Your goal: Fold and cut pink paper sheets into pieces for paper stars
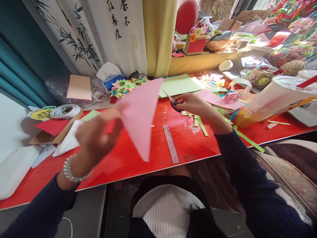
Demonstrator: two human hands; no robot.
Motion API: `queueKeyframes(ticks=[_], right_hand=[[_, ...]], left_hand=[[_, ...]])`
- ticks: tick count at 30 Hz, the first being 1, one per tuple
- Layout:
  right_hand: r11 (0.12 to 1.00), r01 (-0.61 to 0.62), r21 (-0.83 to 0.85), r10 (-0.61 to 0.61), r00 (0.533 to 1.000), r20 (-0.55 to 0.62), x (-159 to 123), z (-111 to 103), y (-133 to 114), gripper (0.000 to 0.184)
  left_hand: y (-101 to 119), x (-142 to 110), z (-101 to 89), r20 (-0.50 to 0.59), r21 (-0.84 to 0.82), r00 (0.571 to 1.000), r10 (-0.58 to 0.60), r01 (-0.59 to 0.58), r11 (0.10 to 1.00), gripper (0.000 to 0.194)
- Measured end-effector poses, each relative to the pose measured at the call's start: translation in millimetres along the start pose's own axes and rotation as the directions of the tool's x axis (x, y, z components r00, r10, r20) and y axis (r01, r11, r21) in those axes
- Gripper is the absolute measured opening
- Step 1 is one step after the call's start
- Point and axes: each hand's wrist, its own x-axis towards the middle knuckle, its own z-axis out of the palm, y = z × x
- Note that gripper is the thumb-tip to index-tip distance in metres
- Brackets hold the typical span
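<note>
The sleeves [239, 172] are navy, the bracelet [68, 172] beaded.

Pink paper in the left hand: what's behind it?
Past the pink paper, small multicoloured paper pieces show above and red tabletop below; whatever it directly covers cannot be seen.

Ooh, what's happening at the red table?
A person is busy with paper. The left hand holds up a pink sheet of paper, a bit blurry in the picture, above the red table. The right hand holds scissors by their dark handles, with the blades pointing away from the person. A ruler lies in front, and cut green strips are scattered on the right.
</note>
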Motion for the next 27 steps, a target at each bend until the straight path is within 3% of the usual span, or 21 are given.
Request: queueKeyframes(ticks=[2,4,8,10,15,18,21,24,27], right_hand=[[0.913,0.057,0.403,-0.061,0.998,-0.003,-20,0,6,0.035],[0.717,0.040,0.695,-0.042,0.999,-0.014,-41,7,12,0.035],[0.397,-0.038,0.917,-0.004,0.999,0.043,-79,34,22,0.036],[0.301,-0.008,0.954,-0.003,1.000,0.009,-93,47,22,0.035],[0.174,0.098,0.980,0.035,0.994,-0.106,-119,68,14,0.042],[0.144,0.120,0.982,0.069,0.989,-0.131,-130,73,12,0.044],[0.148,0.103,0.984,0.105,0.987,-0.119,-131,75,12,0.044],[0.105,0.041,0.994,0.026,0.999,-0.044,-120,77,5,0.049],[0.064,-0.101,0.993,0.011,0.995,0.100,-96,82,-9,0.048]], left_hand=[[4,-3,21.9,-0.050,0.009,0.998,0.033,-0.032,0.999,0.032],[7,-1,46.7,-0.088,0.013,0.994,0.067,-0.066,0.998,0.031],[8,5,78.1,-0.112,-0.018,0.989,0.096,-0.099,0.995,0.030],[6,9,81.7,-0.118,-0.022,0.990,0.079,-0.082,0.996,0.026],[7,23,77.2,-0.315,-0.091,0.946,0.073,-0.106,0.990,0.014],[9,30,69.6,-0.495,-0.247,0.868,0.045,-0.190,0.950,0.018],[15,33,62.2,-0.597,-0.371,0.802,0.017,-0.295,0.880,0.026],[24,33,63.3,-0.576,-0.508,0.816,-0.047,-0.312,0.803,0.036],[33,29,72.4,-0.426,-0.671,0.897,-0.117,-0.226,0.707,0.048]])
